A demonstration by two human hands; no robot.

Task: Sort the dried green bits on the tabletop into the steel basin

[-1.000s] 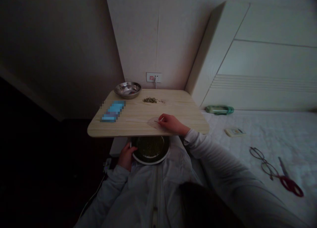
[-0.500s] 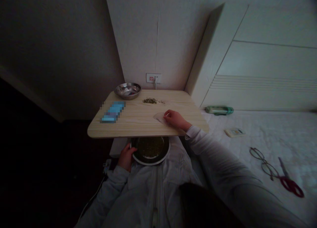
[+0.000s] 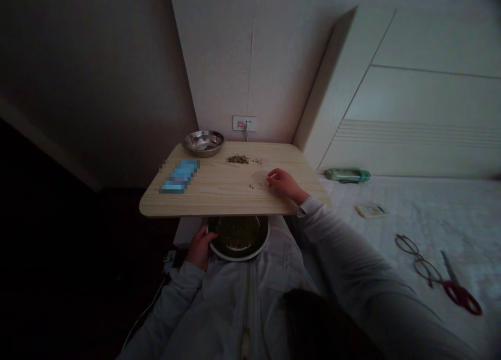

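Two bare hands, the right hand (image 3: 282,183) pinching a clear plastic piece (image 3: 259,179) over the wooden table (image 3: 211,193), the left hand (image 3: 200,248) gripping the dark plate's (image 3: 238,253) rim on the lap, thumb on top, dried bits (image 3: 238,159) piled beyond.

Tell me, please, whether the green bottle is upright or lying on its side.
Lying on its side: the bottle stretches lengthwise across the white bedding, beside the headboard.

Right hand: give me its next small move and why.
I'd probably lift the right hand slightly, carrying the thin see-through piece clear of the few loose bits. Its fingers seem to pinch that piece, and the bits lie by its left edge, so dragging might scatter them.
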